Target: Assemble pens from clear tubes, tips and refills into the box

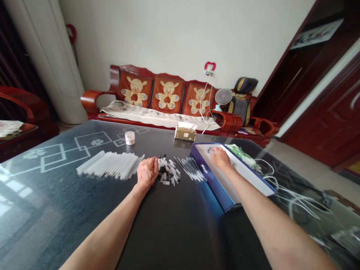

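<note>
My left hand (148, 172) rests closed on the table, between a row of white translucent tubes (111, 165) and a heap of small white and black plastic pieces (168, 170). Its curled fingers hide whatever they may hold. Inside a shallow blue box (215, 183) with a pale interior, my right hand (221, 158) has its fingers bent together near the far left end. Small dark pieces (210, 150) show at those fingertips, too small to name. Thin grey sticks (191, 168) lie in a bundle between the heap and the box.
A small white jar (129, 138) and a gold tissue box (185, 133) stand toward the far edge of the dark glossy table (168, 232). Right of the blue box lie a green and white bag (243, 155) and tangled white cables (292, 198). A wooden sofa (95, 99) stands beyond.
</note>
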A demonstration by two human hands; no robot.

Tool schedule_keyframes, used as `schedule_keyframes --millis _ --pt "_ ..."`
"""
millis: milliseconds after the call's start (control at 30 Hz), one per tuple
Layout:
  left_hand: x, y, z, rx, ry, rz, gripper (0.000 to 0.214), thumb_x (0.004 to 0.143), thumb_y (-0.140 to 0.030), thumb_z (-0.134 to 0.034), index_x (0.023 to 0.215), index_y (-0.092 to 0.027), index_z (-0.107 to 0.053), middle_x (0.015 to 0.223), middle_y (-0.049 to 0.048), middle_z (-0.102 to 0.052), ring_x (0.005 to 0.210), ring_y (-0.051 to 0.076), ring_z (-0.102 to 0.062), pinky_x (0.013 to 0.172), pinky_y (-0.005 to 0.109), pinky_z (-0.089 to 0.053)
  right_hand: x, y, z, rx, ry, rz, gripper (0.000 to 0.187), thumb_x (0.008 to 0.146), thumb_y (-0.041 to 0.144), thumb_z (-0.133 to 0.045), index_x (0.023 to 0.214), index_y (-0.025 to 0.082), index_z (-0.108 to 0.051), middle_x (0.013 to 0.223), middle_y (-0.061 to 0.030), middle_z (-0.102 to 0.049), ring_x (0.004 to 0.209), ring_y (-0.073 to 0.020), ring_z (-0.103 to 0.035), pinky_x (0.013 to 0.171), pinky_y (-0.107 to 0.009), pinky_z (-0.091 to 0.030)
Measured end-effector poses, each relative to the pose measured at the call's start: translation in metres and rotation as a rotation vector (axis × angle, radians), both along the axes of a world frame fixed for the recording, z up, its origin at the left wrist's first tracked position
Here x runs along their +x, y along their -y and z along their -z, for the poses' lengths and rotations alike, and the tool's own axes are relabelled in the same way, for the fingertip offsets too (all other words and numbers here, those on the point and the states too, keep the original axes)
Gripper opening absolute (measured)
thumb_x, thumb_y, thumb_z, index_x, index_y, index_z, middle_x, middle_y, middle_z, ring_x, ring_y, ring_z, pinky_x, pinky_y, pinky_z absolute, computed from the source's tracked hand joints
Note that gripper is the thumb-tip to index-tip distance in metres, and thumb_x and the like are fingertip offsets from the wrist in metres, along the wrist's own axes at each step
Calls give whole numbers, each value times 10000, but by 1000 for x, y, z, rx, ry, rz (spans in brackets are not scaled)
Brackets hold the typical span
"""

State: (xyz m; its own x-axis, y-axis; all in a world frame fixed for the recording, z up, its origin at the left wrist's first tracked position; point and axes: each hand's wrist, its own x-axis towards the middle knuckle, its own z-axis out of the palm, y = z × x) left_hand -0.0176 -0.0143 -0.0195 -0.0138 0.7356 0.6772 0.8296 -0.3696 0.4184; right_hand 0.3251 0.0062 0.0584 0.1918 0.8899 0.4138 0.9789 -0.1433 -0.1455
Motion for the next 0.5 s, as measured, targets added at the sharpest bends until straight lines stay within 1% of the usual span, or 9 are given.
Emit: schedule_keyframes --millis 67,100,167,267,333,400,500 --pt "0 0 1 -9 3 -9 346 960 -331 -357 929 -187 -670 821 75 -682 805 195 -626 785 300 -430 31 -6 8 -54 -11 114 331 784 211 -519 1073 113 -647 1141 -191 -627 1028 -293 -589 836 -416 -472" --pt "0 0 1 -10 5 -12 341 957 -329 -364 917 -188 -672 817 68 -684 797 187 -625 775 290 -426 40 -7 12 -94 -17 162 354 789 235 -526 1102 110 -635 1173 -200 -613 1050 -311 -579 833 -436 -471" --pt "0 0 -1 -18 23 -19 330 950 -323 -380 891 -186 -675 811 58 -688 783 173 -621 754 271 -414 50 -6 21 -156 -26 210 404 809 265 -524 1180 127 -600 1257 -196 -572 1111 -329 -549 860 -458 -457" --pt "0 1 -3 -63 76 -63 325 943 -323 -401 837 -187 -677 771 48 -682 750 156 -610 693 249 -384 47 -2 29 -283 -3 197 453 847 275 -500 1288 177 -532 1361 -156 -498 1205 -315 -489 930 -438 -421" --pt "0 2 -5 -103 102 -96 324 941 -329 -413 809 -191 -675 738 42 -671 730 150 -600 651 243 -356 39 1 31 -358 33 171 435 858 253 -492 1287 198 -533 1357 -134 -491 1219 -297 -477 947 -410 -405" --pt "0 2 -5 -128 113 -105 320 940 -328 -419 808 -193 -677 731 40 -666 727 147 -594 634 241 -336 31 6 31 -374 64 152 382 846 216 -505 1221 207 -582 1282 -128 -529 1171 -286 -508 919 -388 -411" --pt "0 2 -6 -139 118 -93 316 938 -325 -419 833 -195 -687 752 45 -670 743 150 -593 634 244 -323 22 12 26 -351 69 114 289 809 149 -533 1062 197 -663 1128 -129 -575 1029 -265 -562 823 -355 -419"
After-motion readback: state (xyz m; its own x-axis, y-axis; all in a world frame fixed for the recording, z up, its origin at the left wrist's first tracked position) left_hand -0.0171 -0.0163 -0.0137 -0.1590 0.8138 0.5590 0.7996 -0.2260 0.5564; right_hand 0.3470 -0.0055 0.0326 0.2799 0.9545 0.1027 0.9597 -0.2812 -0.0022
